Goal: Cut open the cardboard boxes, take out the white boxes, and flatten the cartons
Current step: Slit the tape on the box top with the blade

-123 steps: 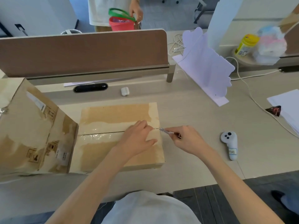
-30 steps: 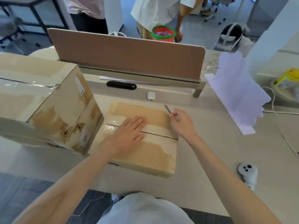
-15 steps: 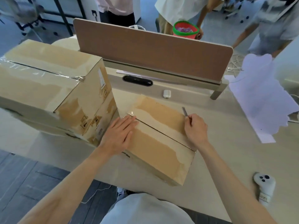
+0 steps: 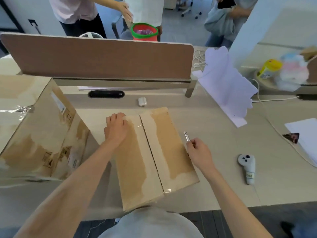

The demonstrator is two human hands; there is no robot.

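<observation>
**Q:** Where is the box?
**A:** The box (image 4: 137, 169) lies between the hands, its taped seam (image 4: 151, 152) running away from the person. The right hand (image 4: 199, 156), just right of it, pinches a small knife (image 4: 186, 136). The left hand (image 4: 115, 129) curls over the far left corner.
**Q:** What changed?
**A:** It has turned: half a second ago the seam lay slantwise.

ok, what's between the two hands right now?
Head view: the top of the small carton, with its taped seam, spans the gap between the left hand gripping its far corner and the right hand holding the cutter. Nothing else lies there.
</observation>
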